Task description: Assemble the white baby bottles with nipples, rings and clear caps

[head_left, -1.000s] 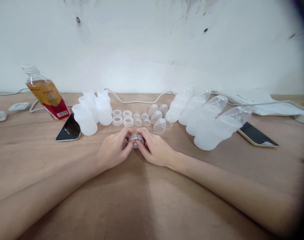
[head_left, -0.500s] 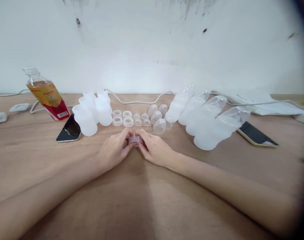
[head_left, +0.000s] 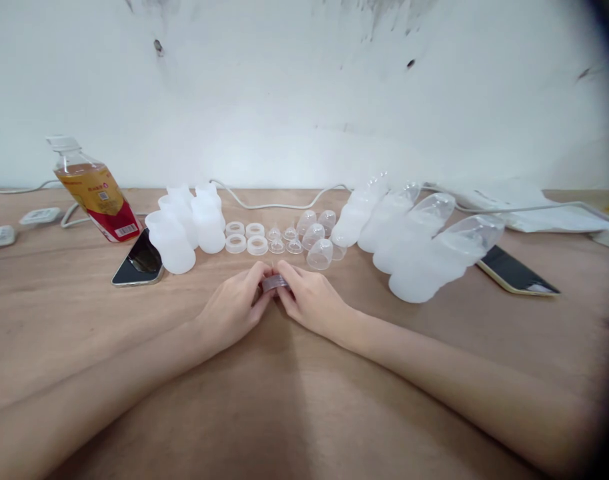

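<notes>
Between the fingertips of both hands is a translucent bottle collar ring (head_left: 275,283), tilted a little. My left hand (head_left: 239,293) grips its left side, and my right hand (head_left: 311,297) grips its right side. The fingers hide most of it; a nipple inside cannot be clearly made out now. Just beyond the hands lie several white collar rings (head_left: 257,245), several clear bottle nipples (head_left: 293,247) and several clear dome caps (head_left: 319,254). On the left stand white baby bottle bodies (head_left: 171,243) without tops. Capped baby bottles (head_left: 413,277) stand in a row on the right.
A drink bottle (head_left: 100,193) and a phone (head_left: 137,263) are at the left. Another phone (head_left: 519,272) lies behind the capped bottles. A white cable (head_left: 279,205) runs along the back of the wooden table (head_left: 284,400), near a white plastic bag (head_left: 529,212).
Both hands have turned the collar ring so that it tilts and moved it slightly right. The nipple tip seen above the ring earlier is now mostly hidden by fingers.
</notes>
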Motion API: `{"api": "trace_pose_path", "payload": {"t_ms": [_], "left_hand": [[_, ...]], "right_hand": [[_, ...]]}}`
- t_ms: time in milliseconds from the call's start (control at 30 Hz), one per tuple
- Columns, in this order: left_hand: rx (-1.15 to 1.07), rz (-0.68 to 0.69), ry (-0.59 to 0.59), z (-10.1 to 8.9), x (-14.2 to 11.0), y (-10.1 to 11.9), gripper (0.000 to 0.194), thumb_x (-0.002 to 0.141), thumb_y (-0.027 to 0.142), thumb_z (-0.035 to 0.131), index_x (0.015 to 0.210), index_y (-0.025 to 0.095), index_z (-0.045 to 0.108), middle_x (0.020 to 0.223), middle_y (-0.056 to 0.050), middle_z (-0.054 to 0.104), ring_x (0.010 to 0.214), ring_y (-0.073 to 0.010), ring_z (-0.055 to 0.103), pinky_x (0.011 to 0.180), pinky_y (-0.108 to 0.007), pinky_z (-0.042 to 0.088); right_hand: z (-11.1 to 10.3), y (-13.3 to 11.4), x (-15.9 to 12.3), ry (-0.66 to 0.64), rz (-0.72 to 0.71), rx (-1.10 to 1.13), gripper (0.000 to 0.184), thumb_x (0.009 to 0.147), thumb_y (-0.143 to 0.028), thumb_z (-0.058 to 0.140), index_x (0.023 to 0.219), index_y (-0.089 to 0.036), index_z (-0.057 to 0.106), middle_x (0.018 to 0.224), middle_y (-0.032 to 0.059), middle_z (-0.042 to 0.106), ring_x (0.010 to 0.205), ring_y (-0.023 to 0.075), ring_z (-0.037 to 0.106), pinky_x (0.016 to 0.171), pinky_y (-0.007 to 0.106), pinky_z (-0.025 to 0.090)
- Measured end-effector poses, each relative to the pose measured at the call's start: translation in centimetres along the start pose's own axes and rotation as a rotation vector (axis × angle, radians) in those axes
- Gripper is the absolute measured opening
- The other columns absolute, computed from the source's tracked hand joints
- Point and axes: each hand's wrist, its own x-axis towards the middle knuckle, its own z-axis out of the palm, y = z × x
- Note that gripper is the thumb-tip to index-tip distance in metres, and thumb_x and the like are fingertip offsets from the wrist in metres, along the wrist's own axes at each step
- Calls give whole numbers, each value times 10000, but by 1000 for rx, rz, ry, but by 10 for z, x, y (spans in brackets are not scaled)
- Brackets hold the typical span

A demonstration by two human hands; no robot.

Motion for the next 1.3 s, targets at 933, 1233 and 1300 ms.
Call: {"api": "trace_pose_path", "payload": {"t_ms": [933,1233,1300], "left_hand": [[-20,-124,107,2,3,-8,178,706,75,456,808,210,400,688,33,581,558,-118,546,518,-210,381],[12,-124,107,-1,4,-7,195,686,75,490,799,210,408,702,32,574,600,-119,557,528,-204,388],[13,-131,94,-1,4,-6,162,703,114,502,788,210,403,691,33,564,575,-115,544,504,-202,376]], "right_hand": [[-7,3,8,-98,-11,197,180,806,-186,428,984,-164,420,837,37,593,653,134,548,572,241,387],[1,-1,3,20,28,193,295,758,-91,431,1050,-128,452,836,63,607,684,141,562,628,252,422],[2,-2,3,20,30,200,299,760,-78,417,1053,-128,454,880,72,616,732,149,574,655,259,430]]}}
